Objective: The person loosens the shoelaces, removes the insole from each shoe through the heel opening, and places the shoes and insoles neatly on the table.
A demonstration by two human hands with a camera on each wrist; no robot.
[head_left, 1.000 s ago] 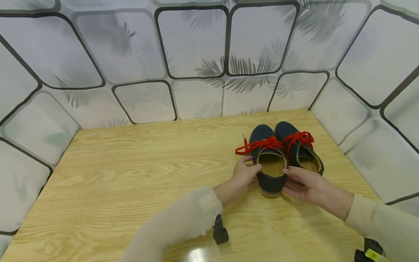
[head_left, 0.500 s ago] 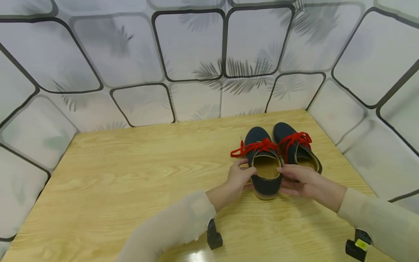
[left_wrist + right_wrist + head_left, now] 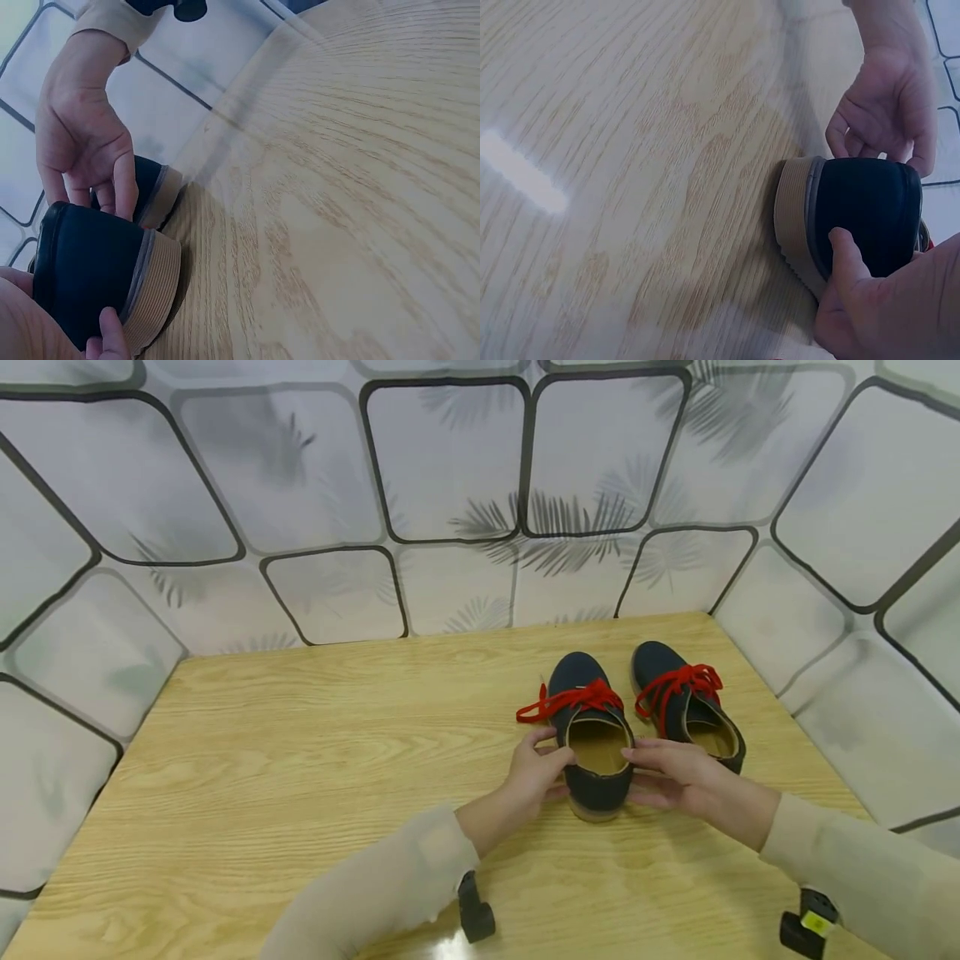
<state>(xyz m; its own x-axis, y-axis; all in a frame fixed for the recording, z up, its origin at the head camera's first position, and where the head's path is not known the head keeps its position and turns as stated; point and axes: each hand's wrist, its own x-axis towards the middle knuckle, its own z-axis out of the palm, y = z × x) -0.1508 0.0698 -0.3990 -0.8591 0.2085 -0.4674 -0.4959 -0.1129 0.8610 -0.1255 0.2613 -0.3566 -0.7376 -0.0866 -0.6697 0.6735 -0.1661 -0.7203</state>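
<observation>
A dark navy lace-up shoe (image 3: pixel 576 670) with red laces and a tan sole stands on the wooden table, toe pointing away from me. My left hand (image 3: pixel 528 774) grips its left side near the heel, thumb over the collar. On the opposite side my right hand (image 3: pixel 682 777) holds the heel, thumb at the collar's edge. Both wrist views show the shoe's dark heel (image 3: pixel 90 262) between the two hands. The matching shoe (image 3: pixel 657 662) stands just to the right, its toe angled left; my right hand partly covers its heel in the head view.
The wooden table (image 3: pixel 300 760) has light grain, with its far edge against a patterned fabric wall (image 3: pixel 450 460). Another wall panel (image 3: pixel 847 693) rises close to the right of the shoes. Small black cameras (image 3: pixel 475 910) sit at both wrists.
Both hands have slid the held shoe leftward and slightly nearer to me. It touched the other shoe before; a gap now lies between them. The other shoe stayed in place.
</observation>
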